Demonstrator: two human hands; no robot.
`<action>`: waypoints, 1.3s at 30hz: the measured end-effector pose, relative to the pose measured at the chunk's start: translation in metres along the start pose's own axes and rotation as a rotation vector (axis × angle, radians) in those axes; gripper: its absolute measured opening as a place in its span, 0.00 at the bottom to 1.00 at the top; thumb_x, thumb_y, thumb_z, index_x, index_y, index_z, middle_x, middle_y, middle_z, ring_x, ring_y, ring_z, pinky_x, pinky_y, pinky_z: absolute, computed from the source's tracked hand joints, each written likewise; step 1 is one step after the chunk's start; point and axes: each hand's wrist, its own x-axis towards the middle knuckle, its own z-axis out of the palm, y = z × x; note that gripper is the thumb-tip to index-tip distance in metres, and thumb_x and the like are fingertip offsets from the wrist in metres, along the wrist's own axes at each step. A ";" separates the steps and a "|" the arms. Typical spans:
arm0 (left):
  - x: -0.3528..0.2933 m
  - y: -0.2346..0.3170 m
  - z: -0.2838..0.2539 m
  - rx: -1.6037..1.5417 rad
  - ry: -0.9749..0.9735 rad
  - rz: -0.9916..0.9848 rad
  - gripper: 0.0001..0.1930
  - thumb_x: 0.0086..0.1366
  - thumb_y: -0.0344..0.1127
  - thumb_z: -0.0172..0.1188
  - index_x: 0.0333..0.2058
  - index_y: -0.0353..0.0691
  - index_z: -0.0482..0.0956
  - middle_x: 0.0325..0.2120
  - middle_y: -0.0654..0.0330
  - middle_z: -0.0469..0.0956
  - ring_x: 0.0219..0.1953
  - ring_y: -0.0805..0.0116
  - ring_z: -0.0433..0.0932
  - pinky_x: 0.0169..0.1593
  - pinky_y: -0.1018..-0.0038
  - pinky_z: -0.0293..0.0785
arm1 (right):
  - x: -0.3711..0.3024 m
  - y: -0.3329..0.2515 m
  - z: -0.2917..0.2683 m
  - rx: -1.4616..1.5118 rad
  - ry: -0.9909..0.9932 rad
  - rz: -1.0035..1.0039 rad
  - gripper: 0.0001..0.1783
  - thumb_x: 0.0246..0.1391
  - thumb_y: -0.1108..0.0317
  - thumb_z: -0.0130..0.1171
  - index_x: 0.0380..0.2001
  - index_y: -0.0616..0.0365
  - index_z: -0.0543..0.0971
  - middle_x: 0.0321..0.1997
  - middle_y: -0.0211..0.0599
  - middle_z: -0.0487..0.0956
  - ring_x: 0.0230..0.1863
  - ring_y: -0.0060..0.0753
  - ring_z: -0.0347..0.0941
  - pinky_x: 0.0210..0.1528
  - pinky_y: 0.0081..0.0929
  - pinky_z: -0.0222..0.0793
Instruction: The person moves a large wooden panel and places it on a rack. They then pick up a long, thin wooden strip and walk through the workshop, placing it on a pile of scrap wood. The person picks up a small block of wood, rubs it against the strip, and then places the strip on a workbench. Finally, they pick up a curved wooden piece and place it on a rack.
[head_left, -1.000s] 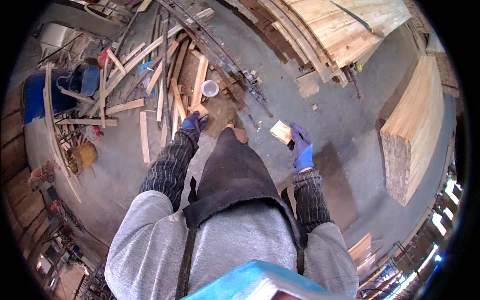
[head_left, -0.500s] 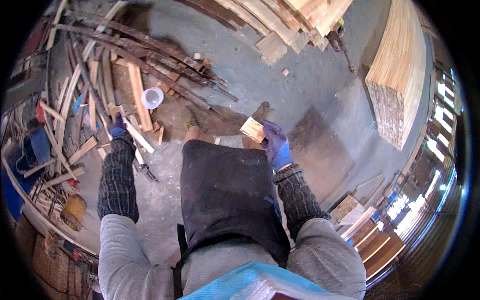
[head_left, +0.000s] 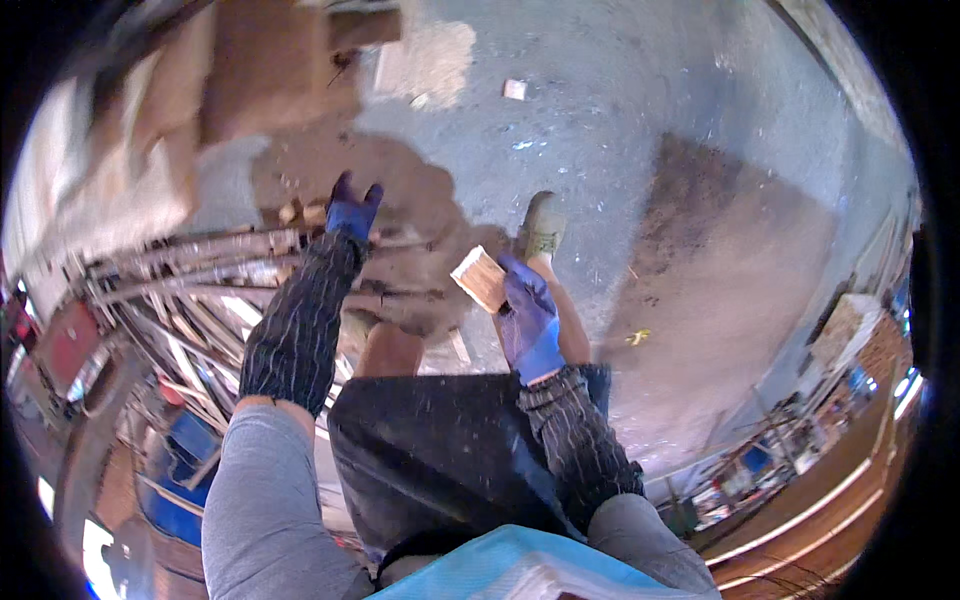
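My right hand, in a blue and purple glove, grips a small, pale wooden block by one side, in front of my dark apron. The block's free end points to the left. My left hand, gloved alike, is stretched forward above the floor. Its thumb and fingers are spread, and nothing is in it. Beneath and beside my left forearm lies a heap of wood strips and bars.
Blurred stacked boards take up the upper left. A small pale block lies on the grey floor ahead. A yellow scrap is on the floor at right. Beside the heap, at lower left, sits something blue.
The view has swung: the wood heap now sits lower left, and the boards at upper left. My left hand has come away from the heap, fingers now spread. My right hand still holds the block.
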 end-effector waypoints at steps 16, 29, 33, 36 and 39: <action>0.186 0.108 0.096 0.431 0.119 -0.022 0.50 0.45 0.52 0.67 0.60 0.39 0.48 0.53 0.47 0.65 0.53 0.49 0.67 0.54 0.60 0.66 | 0.033 -0.129 -0.017 -0.124 0.079 -0.039 0.16 0.57 0.75 0.48 0.49 0.63 0.70 0.49 0.37 0.72 0.49 0.25 0.67 0.54 0.22 0.60; -0.130 0.000 -0.039 -0.512 -0.378 -0.142 0.25 0.51 0.41 0.67 0.44 0.36 0.70 0.32 0.61 0.76 0.33 0.75 0.71 0.35 0.73 0.72 | 0.044 -0.039 -0.024 -0.059 -0.007 -0.082 0.18 0.56 0.69 0.51 0.50 0.60 0.70 0.50 0.36 0.73 0.51 0.34 0.69 0.51 0.31 0.67; -0.203 -0.003 -0.137 -0.493 -0.487 -0.128 0.24 0.52 0.39 0.67 0.45 0.35 0.70 0.35 0.61 0.76 0.36 0.72 0.74 0.40 0.75 0.72 | 0.002 -0.022 0.006 -0.017 -0.035 -0.115 0.16 0.57 0.73 0.49 0.49 0.59 0.71 0.51 0.38 0.72 0.52 0.33 0.69 0.51 0.31 0.66; -0.252 0.002 -0.208 -0.814 -0.546 -0.237 0.25 0.53 0.34 0.65 0.49 0.35 0.68 0.39 0.59 0.76 0.41 0.71 0.74 0.45 0.76 0.71 | -0.037 -0.032 0.060 -0.214 -0.098 -0.328 0.16 0.58 0.72 0.47 0.49 0.60 0.70 0.47 0.34 0.73 0.42 0.24 0.69 0.42 0.23 0.67; -0.291 -0.010 -0.267 -0.812 -0.491 -0.171 0.26 0.54 0.30 0.63 0.51 0.34 0.66 0.41 0.58 0.76 0.43 0.72 0.73 0.48 0.77 0.70 | -0.079 -0.068 0.137 -0.426 -0.100 -0.425 0.16 0.57 0.73 0.47 0.49 0.61 0.70 0.44 0.31 0.73 0.36 0.19 0.66 0.38 0.20 0.66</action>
